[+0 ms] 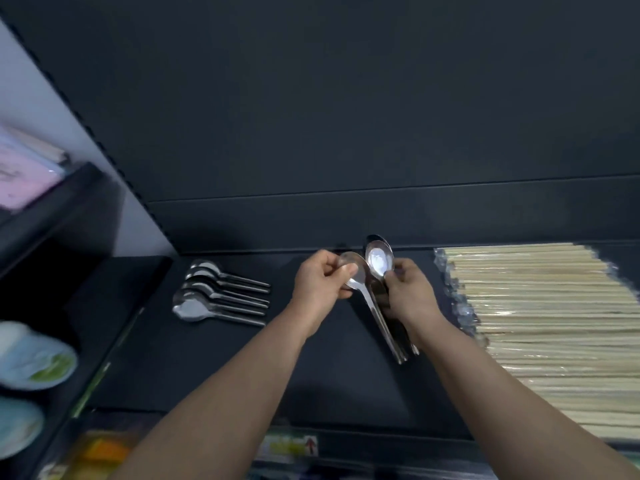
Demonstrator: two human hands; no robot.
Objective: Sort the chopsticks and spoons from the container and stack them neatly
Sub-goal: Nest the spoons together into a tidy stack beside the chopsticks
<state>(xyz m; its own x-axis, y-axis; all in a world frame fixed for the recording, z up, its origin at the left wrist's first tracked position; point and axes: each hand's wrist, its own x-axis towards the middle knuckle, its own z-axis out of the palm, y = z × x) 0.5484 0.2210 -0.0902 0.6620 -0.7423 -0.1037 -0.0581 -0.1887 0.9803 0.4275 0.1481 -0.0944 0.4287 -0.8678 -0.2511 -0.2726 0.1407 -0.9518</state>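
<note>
While I hold both hands just above the dark tabletop (207, 368), my left hand (323, 278) pinches the bowl of a single spoon (356, 271) between thumb and curled fingers, and its handle slants down toward me. My right hand (410, 292) grips a bundle of spoons (380, 263), fingers curled round their necks, bowls uppermost and handles running down past my wrist. The single spoon's bowl sits right beside the bundle's bowls; I cannot tell whether they touch. To my left a row of spoons (214, 292) lies flat on the tabletop, bowls left, handles right, overlapping. To my right lies a broad stack of wrapped chopsticks (540, 323), just beside my right hand.
</note>
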